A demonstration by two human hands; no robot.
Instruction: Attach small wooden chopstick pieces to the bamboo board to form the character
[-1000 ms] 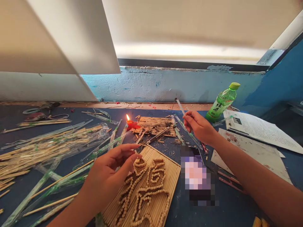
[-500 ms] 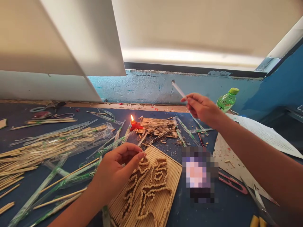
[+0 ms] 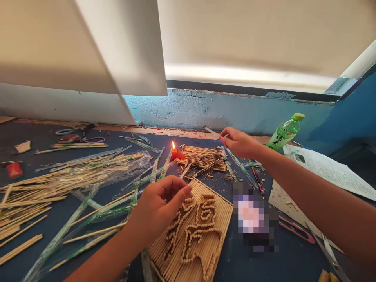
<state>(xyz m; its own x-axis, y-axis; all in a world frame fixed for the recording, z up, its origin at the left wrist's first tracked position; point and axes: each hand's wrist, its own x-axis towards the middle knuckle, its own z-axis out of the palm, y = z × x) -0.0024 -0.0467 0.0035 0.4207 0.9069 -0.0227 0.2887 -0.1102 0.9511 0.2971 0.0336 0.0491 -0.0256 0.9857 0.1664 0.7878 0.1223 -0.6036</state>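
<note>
Right hand: here it is, the right hand out near the far edge of the dark surface, fingers closed on a translucent stick, its dark tip angled towards the wall!
Left hand: the left hand hangs over the panel's left side, thumb and forefinger pinched together; whether anything sits between them, I cannot tell.
Stick panel: centre stage, the stick panel lies flat, one corner aimed at the far edge, bead-like pieces tracing outlines across it.
Flame: lit red candle, right beside the debris-strewn stick mat.
</note>
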